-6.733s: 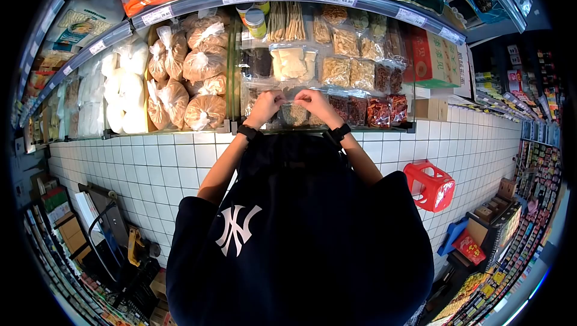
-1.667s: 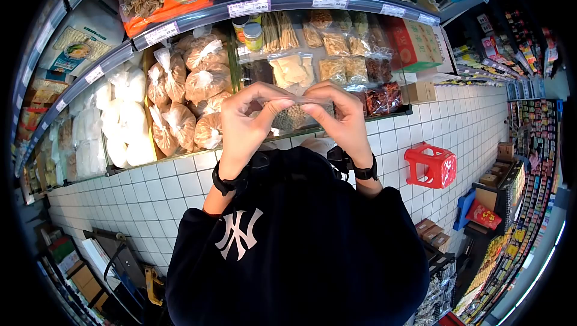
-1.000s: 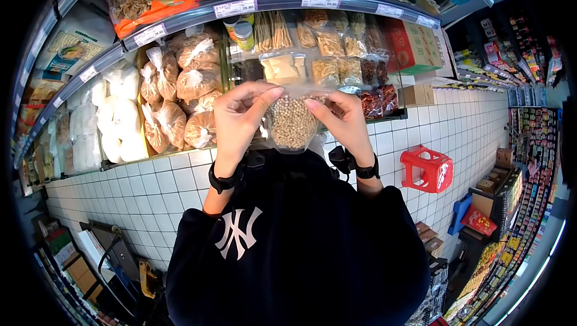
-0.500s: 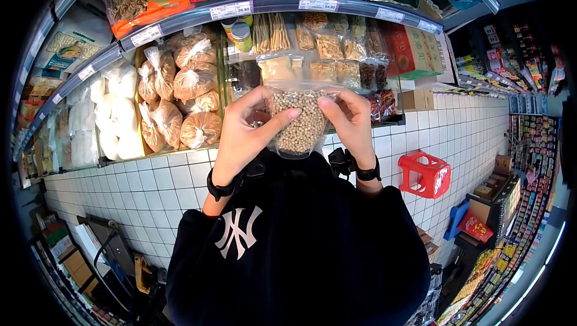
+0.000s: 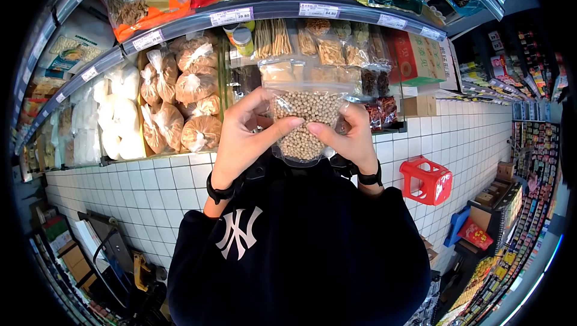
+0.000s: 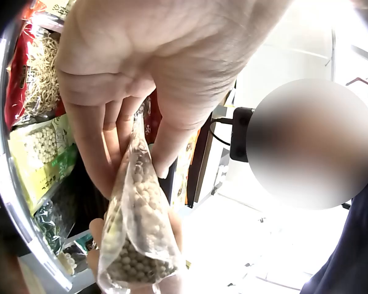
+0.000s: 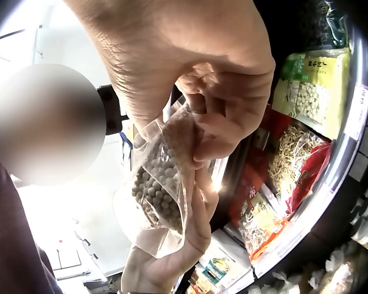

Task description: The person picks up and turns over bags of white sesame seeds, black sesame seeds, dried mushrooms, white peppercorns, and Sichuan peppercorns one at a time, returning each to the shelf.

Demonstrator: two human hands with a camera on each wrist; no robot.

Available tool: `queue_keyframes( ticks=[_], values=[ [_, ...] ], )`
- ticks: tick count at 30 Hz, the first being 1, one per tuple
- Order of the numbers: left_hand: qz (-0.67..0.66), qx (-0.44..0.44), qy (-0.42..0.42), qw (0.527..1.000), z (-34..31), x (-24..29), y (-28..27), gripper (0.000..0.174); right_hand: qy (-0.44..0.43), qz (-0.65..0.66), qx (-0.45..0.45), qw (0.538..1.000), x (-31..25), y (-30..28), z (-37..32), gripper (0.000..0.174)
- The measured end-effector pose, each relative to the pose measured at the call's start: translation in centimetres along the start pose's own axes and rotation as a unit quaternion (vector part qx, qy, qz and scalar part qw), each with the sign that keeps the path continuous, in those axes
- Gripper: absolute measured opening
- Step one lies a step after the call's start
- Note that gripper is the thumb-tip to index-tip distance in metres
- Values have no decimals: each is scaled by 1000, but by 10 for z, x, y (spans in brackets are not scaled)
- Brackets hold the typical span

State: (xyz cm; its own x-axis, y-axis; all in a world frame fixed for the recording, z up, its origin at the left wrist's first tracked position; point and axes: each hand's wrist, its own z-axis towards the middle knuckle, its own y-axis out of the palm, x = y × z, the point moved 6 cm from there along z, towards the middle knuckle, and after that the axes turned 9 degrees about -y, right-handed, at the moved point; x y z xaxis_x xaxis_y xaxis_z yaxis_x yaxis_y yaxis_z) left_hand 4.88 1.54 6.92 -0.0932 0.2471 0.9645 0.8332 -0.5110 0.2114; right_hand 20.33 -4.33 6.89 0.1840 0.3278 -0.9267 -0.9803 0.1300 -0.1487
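A clear zip bag of small, round, beige peppercorns (image 5: 303, 145) is held up before the chest, over the display case's front edge. My left hand (image 5: 243, 136) grips its left side, thumb across the front and fingers behind. On the other side my right hand (image 5: 356, 136) holds it the same way, the two thumb tips close together on the bag's middle. The seal strip runs along the top, above the thumbs. The left wrist view shows the bag (image 6: 138, 245) edge-on between thumb and fingers; the right wrist view shows the bag (image 7: 159, 190) beneath the right palm.
The display case holds tied bags of brown powder (image 5: 201, 130), white packs (image 5: 120, 115) and several bags of dried goods (image 5: 330, 52). A shelf edge with price labels (image 5: 231, 16) curves above. A red stool (image 5: 427, 181) stands on the tiled floor (image 5: 150, 187).
Both hands have lifted the bag from the case's front row towards the body. Its face has turned up into view, and the thumbs have moved from the top edge down to its middle.
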Motion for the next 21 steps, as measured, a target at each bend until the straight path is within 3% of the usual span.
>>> queue_keyframes(
  ticks=[11, 17, 21],
  values=[
    [123, -75, -34, 989, 1, -8, 1, 32, -2, 62, 64, 996, 5, -4, 0, 23],
    [133, -42, -21, 990, -2, -6, -1, 33, 18, 64, 41, 997, 9, -6, -1, 28],
    [100, -18, -8, 995, -4, -3, -3, 34, 27, 17, -43, 999, 4, 0, -2, 34]
  ],
)
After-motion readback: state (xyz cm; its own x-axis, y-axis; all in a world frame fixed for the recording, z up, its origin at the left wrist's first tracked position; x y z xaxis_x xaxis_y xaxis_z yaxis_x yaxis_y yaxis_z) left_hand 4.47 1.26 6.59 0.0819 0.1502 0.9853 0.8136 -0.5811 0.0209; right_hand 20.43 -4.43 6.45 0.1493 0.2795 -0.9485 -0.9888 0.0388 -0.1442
